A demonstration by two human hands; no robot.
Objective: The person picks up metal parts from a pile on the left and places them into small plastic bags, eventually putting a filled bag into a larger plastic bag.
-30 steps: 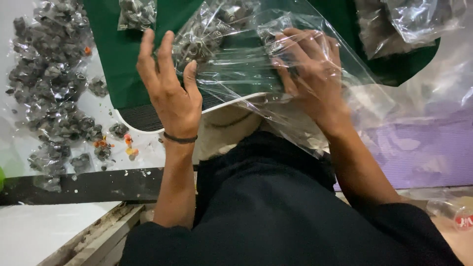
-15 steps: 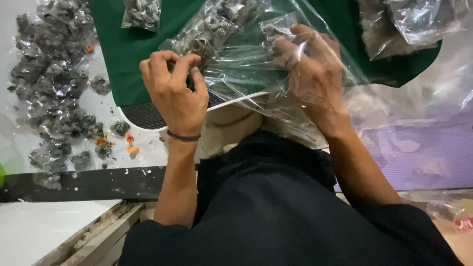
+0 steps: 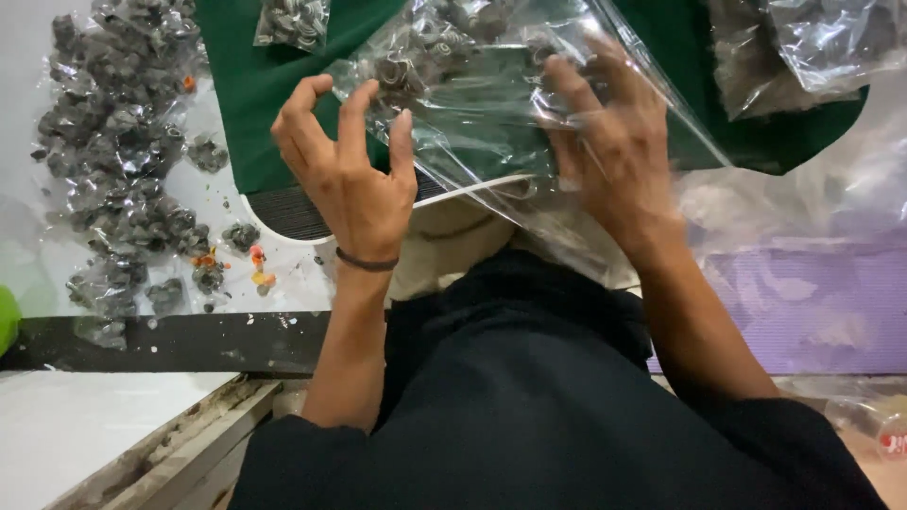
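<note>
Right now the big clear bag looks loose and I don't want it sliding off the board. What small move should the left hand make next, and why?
Probably close the left hand on the near edge of the clear bag. Its fingers are curled and apart at that edge, pinching nothing, while only the right hand presses the bag onto the green board.

glossy clear plastic bag (image 3: pixel 491 104); matt green mat (image 3: pixel 255 85)

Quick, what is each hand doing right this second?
Left hand: open, fingers curled like a claw at the edge of the clear plastic bag, gripping nothing.
Right hand: blurred, pressed on the same bag; grip cannot be told.
</note>
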